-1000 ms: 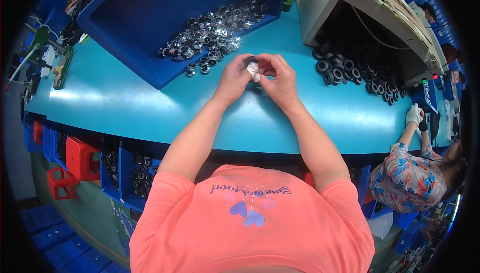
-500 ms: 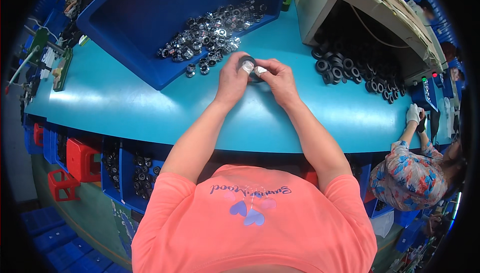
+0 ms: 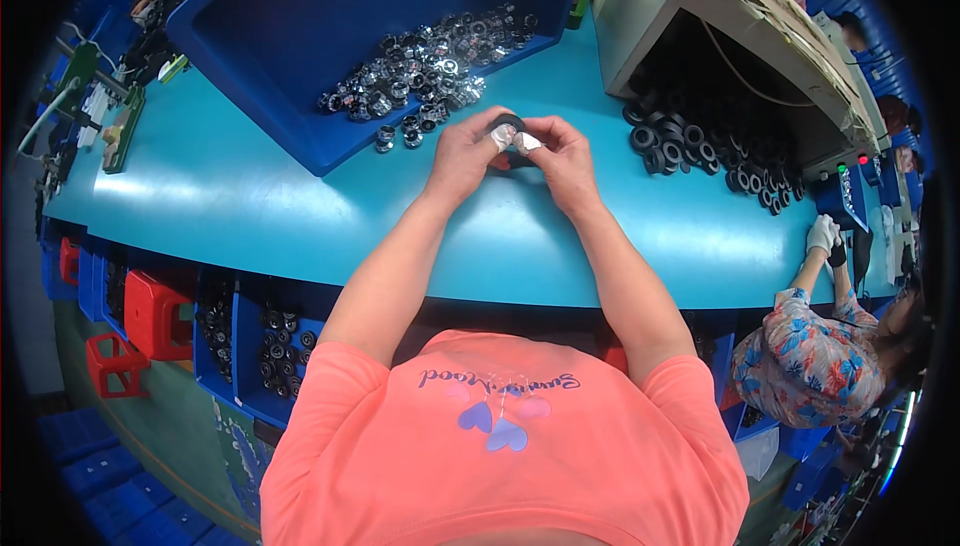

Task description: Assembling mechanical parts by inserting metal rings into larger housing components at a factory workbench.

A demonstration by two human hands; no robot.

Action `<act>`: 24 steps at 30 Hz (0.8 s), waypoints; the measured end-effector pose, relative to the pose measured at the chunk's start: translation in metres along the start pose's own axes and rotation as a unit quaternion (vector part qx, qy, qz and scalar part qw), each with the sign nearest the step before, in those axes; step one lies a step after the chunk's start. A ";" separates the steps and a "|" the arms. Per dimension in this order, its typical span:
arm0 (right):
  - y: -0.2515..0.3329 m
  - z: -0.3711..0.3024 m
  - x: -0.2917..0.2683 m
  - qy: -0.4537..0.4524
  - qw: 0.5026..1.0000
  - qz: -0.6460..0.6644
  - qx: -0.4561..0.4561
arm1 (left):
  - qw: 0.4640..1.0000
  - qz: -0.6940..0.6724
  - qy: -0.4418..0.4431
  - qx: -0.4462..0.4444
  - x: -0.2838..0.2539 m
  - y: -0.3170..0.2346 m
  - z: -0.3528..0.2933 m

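Above the teal table (image 3: 300, 226), my left hand (image 3: 466, 158) and my right hand (image 3: 566, 162) meet and grip a small black ring (image 3: 507, 120) together. Both thumbs, wrapped in white, press at its middle. Whether a chrome hub sits inside the ring is hidden by the thumbs. Just beyond my left hand, shiny chrome hubs (image 3: 425, 71) lie heaped in a tilted blue bin (image 3: 250, 56), and several have spilled over its near edge. To the right of my right hand lies a pile of black rings (image 3: 690, 141).
An off-white box (image 3: 650, 21) with an open front stands behind the ring pile. Far right, a co-worker in a floral shirt (image 3: 815, 356) has a white-gloved hand (image 3: 822, 234) at the table. Below the table's left edge are red stools (image 3: 155, 316) and blue bins (image 3: 235, 336) of dark parts.
My thumbs have come closer together over the ring, and my hands have shifted very slightly. The view has moved a little; the piles look the same.
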State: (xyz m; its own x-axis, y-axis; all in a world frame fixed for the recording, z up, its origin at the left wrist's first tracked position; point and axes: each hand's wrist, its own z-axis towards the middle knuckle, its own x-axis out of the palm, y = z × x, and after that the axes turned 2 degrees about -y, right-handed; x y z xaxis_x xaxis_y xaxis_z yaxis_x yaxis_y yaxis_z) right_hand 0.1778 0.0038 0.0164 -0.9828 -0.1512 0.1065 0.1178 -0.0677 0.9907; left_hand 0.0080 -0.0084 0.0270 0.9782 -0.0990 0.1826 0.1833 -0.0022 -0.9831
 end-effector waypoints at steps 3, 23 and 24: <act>-0.004 -0.003 0.003 -0.010 1.000 0.005 -0.004 | 1.000 0.017 -0.016 -0.010 -0.001 0.003 -0.002; 0.001 -0.007 0.013 -0.003 1.000 0.025 -0.011 | 0.995 -0.095 -0.016 -0.025 -0.003 0.010 0.002; 0.003 -0.008 0.013 0.006 1.000 0.029 -0.011 | 0.995 -0.091 -0.013 -0.024 -0.004 0.010 0.002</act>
State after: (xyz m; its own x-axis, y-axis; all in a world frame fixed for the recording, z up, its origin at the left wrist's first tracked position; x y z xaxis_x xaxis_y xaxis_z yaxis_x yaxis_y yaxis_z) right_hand 0.1665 -0.0062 0.0206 -0.9724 -0.1678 0.1620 0.1773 -0.0800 0.9809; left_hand 0.0066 -0.0060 0.0160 0.9313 -0.0674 0.3580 0.3540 -0.0651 -0.9330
